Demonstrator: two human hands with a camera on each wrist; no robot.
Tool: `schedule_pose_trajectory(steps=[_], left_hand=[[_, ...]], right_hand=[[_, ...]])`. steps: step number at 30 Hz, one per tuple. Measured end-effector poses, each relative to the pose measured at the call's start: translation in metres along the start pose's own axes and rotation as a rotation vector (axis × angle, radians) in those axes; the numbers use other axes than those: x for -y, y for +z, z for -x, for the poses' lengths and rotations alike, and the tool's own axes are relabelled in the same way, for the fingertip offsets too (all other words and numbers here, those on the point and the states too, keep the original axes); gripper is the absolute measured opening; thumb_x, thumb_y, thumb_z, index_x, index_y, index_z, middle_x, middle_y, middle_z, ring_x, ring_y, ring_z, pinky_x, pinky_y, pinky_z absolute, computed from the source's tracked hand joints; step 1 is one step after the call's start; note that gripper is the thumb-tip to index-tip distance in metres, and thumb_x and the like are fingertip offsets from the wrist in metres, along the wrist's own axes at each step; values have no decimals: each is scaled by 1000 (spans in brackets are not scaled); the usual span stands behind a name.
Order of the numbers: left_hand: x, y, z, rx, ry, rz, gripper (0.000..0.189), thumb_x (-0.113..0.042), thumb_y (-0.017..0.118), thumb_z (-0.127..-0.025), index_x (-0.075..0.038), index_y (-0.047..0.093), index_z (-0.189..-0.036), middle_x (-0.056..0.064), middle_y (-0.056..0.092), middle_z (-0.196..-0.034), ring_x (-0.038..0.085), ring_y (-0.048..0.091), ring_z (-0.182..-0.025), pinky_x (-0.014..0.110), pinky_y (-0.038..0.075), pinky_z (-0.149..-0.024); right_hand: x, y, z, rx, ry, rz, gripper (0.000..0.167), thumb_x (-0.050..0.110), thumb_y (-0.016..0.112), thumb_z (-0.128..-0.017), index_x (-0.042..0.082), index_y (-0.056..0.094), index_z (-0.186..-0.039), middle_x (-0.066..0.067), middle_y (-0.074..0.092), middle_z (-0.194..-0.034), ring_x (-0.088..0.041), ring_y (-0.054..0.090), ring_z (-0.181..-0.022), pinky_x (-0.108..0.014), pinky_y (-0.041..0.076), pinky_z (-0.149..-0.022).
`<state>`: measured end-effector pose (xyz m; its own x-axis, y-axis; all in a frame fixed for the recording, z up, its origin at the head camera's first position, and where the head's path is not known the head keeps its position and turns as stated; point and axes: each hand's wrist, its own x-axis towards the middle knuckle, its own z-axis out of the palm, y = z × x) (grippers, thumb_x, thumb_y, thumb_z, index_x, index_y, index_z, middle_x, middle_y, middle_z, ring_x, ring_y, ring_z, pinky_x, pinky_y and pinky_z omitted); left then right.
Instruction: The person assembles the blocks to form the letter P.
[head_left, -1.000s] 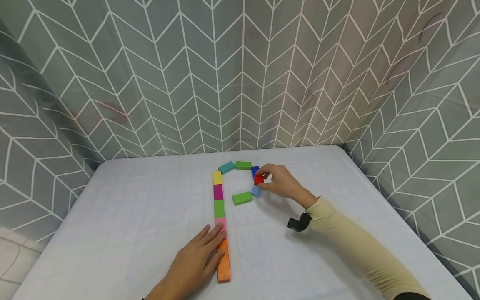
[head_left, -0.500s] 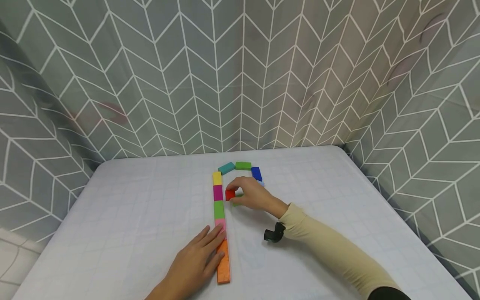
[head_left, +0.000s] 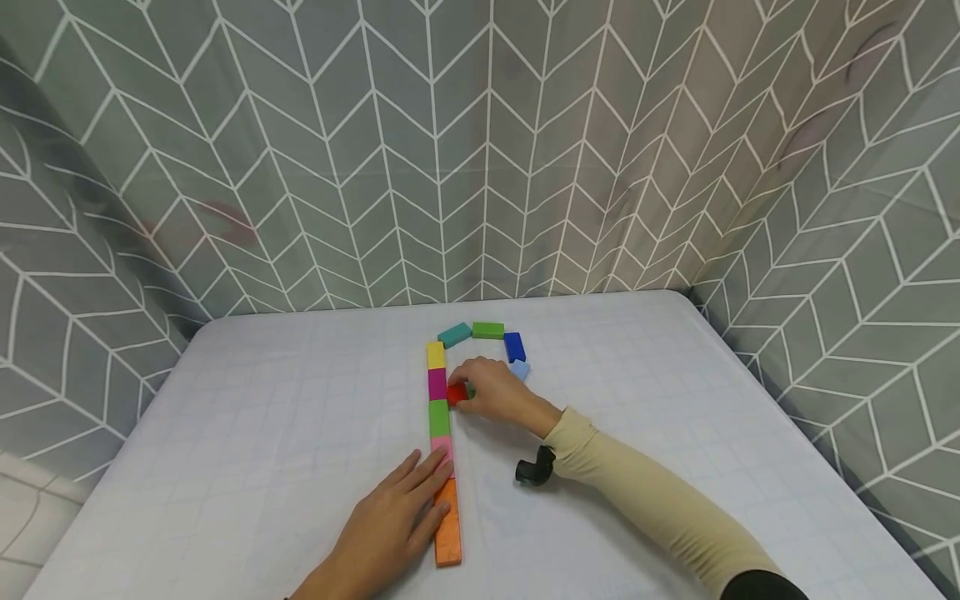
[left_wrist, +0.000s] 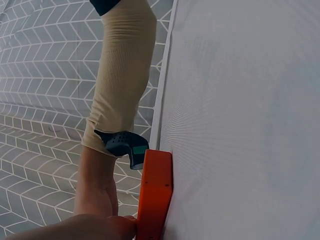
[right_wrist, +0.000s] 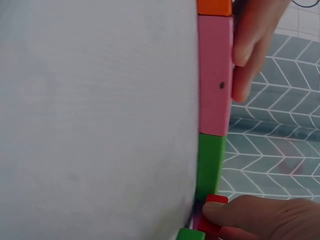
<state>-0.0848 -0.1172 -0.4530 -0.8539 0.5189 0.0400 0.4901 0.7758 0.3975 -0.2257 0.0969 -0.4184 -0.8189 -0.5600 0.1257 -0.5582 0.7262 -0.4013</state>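
My right hand (head_left: 495, 390) pinches a small red block (head_left: 456, 394) between thumb and fingers, against the right side of a column of blocks, by the magenta block (head_left: 437, 385) and the green block (head_left: 439, 419). In the right wrist view the thumb lies on the red block (right_wrist: 216, 227). Another green block (right_wrist: 191, 234) is beside it, mostly hidden by the hand in the head view. With fingers outstretched, my left hand (head_left: 386, 512) rests on the column's pink block (head_left: 441, 444) and long orange block (head_left: 448, 542).
A yellow block (head_left: 436, 356) tops the column. From it curve a teal block (head_left: 454, 335), a green block (head_left: 488, 331), a dark blue block (head_left: 514, 347) and a partly covered light blue block (head_left: 520, 368). A black curved piece (head_left: 534, 471) juts from the right wrist.
My right hand has carried the red block left and toward me, from beside the blue blocks to the column. The left hand has stayed in place.
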Motion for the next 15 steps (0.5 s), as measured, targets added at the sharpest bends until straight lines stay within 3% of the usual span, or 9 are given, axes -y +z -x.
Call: schedule_pose_trajectory(steps=[8,12,15], left_hand=[[1,1,1,-6,13,7,55,-42,62,-105,-17,55,-154,1,45,-160,35,42,-145,56,44,-108],[0,1,1,-11,15,5,55,-41,63,-105,-17,55,-153,1,46,-159,35,42,-145,56,44,-108],[0,0,1,-9,12,5,56,-41,63,-104,-17,53,-154,1,46,-160,35,42,-145,56,44,-108]], right_hand=[[-1,2,1,31,22,33,35,15,84,-90,5,75,-122,-5,73,-112,-22,63,-105,-45,52,-92],[-6,-10,9,-8,27,-64,37,15,82,-92,1,72,-125,-9,71,-120,-27,63,-114,-45,52,-98],[-14,-25,22,-95,30,-150,36,15,79,-93,-1,71,-125,-13,70,-123,-32,63,-117,-47,52,-100]])
